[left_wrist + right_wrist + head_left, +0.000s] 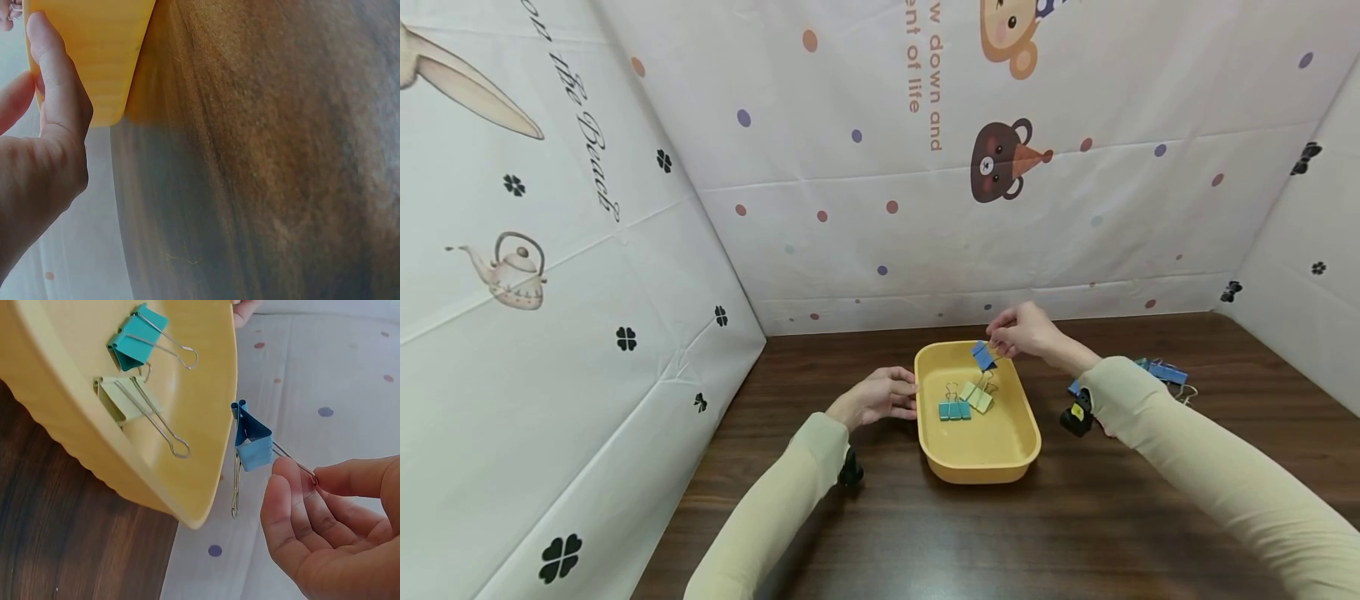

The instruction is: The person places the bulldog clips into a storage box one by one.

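A blue binder clip [255,447] hangs from my right hand [337,519], which pinches one of its wire handles between thumb and fingers. In the head view, this hand is at the far right rim of a yellow tray [977,461]. Inside the tray lie a teal binder clip [955,411] and a pale green binder clip [977,397], side by side on its floor. At the tray's left side is my left hand [886,395], its fairly straight fingers touching the outer wall. The left wrist view shows one finger [59,75] along that wall.
Several more clips, among them a blue binder clip [1167,372], lie on the dark wooden table [880,533] to the right, partly hidden by my right sleeve. A white printed sheet [850,250] rises behind the table and along both sides.
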Demonstrator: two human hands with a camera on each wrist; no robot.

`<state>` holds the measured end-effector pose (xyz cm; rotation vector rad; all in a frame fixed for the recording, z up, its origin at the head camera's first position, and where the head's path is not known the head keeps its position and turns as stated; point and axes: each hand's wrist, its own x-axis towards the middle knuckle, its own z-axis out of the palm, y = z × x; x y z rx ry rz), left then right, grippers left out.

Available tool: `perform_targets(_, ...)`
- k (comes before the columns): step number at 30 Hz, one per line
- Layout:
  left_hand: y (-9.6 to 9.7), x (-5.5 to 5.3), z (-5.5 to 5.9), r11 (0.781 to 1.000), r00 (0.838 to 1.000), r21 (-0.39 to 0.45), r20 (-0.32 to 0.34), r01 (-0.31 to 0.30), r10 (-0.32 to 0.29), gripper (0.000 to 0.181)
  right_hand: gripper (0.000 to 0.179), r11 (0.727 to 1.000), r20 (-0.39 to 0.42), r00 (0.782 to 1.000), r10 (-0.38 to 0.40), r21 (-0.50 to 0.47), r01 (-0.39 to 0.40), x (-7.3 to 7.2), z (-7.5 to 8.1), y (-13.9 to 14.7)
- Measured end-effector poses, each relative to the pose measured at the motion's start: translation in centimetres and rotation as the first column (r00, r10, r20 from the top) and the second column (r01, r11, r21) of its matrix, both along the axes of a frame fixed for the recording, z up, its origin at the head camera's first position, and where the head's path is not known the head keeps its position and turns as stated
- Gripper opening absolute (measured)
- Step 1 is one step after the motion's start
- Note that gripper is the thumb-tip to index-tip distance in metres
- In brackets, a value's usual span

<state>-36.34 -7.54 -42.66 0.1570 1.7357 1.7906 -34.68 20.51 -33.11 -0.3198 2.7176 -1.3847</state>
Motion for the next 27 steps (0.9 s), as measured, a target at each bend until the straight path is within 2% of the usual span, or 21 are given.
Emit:
perform_targets(10,0.1,0.1,0.0,1.0,1.0,-0.001,0.009,-0.01,0.01,0.017,0.022,0.999,0.025,0.999,0.048,-0.015,-0.048,0.3,-0.3,-1.4)
perform_targets(15,0.1,0.2,0.0,1.0,1.0,0.002,0.012,-0.014,0.014,0.01,0.02,0.998,0.017,0.998,0.056,-0.015,-0.056,0.4,-0.1,-1.5)
perform_targets(20,0.1,0.2,0.0,1.0,1.0,0.0,0.007,-0.019,0.019,0.01,0.022,0.999,0.003,0.999,0.033,-0.007,-0.033,0.5,0.5,-0.1)
perform_targets(27,0.1,0.1,-0.1,1.0,1.0,-0.003,-0.003,-0.01,0.01,0.022,0.027,1.0,0.037,0.999,-0.02,0.004,0.02,0.5,0.8,3.8)
